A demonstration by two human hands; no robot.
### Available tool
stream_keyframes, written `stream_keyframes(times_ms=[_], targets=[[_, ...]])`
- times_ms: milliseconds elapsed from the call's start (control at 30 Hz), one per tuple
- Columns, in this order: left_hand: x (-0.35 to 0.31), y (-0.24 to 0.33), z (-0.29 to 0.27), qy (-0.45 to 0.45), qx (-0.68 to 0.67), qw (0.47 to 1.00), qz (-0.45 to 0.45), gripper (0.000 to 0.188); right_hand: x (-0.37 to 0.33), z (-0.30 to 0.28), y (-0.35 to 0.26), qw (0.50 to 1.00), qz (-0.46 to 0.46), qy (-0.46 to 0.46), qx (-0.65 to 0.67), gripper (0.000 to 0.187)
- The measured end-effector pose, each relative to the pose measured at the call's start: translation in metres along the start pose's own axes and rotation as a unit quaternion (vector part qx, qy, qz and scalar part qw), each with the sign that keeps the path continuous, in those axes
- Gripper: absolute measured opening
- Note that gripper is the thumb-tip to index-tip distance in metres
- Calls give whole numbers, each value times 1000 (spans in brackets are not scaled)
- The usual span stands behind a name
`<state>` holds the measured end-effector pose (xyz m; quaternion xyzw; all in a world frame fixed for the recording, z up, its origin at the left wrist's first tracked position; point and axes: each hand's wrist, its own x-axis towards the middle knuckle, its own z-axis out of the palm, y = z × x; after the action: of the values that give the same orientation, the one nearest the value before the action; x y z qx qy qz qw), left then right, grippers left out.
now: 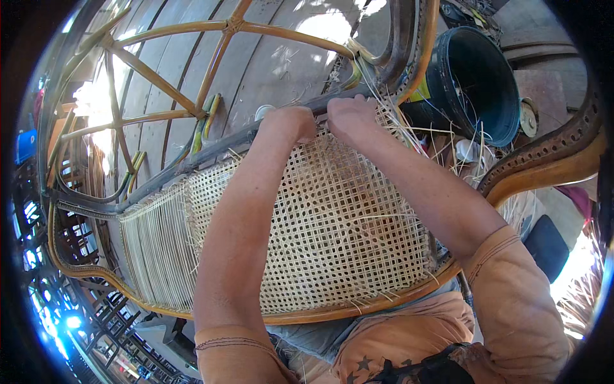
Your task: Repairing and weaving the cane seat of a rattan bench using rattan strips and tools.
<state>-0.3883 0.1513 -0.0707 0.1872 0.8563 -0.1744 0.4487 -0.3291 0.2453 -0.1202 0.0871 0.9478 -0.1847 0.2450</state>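
Note:
A woven cane panel (332, 224) stretches across a curved rattan furniture frame (300, 318) in front of me. Its left part has only parallel cane strands (157, 249), while the middle and right show an open lattice weave. Both hands reach over the panel to the dark far rail (214, 152). My left hand (289, 123) is closed against the panel's far edge, knuckles up. Just to its right, my right hand (350, 117) is also closed at the rail, its fingertips turned away from view. Whatever they pinch is hidden. Loose strands (400, 125) trail beside the right hand.
A dark bucket (438, 80) lies tipped at the far right, with cane scraps (457, 141) around it. The curved frame arm with drilled holes (543, 153) rises at the right. Bent rattan poles (169, 29) stand over the plank floor (262, 67). A white cup (263, 112) sits beyond the rail.

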Motion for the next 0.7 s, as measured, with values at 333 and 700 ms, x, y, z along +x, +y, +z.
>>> stream_keyframes(times_ms=[333,700], targets=[[10,1,15,35,-65,997,-31,34,2,-10,8,999,-36,-30,8,23],[-49,-80,70,124,-18,990,-71,49,5,-28,-11,984,-120,75,-112,21]])
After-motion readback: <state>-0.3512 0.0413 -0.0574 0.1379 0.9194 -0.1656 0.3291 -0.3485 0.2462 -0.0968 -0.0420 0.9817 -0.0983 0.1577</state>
